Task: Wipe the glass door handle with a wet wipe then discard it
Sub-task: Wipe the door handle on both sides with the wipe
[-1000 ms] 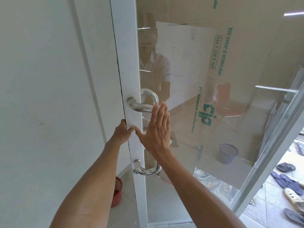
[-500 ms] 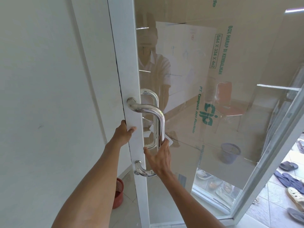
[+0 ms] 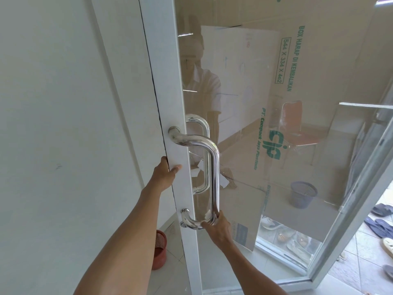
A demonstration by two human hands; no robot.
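Note:
A chrome U-shaped door handle is mounted on the white frame of a glass door. My right hand grips the handle's lower bend, fingers curled round the tube. My left hand holds the door's edge, thumb on the front of the frame and fingers behind it. No wet wipe shows in either hand; anything under my right palm is hidden.
A red basket stands on the floor at the left, past the door's edge. Behind the glass are a flattened cardboard box, a red chair and a blue mesh bin. Sandals lie at the right. A white wall fills the left.
My right hand went from lying flat near the handle's top to gripping the tube, then slid down to the lower bend. The left hand stayed on the door's edge.

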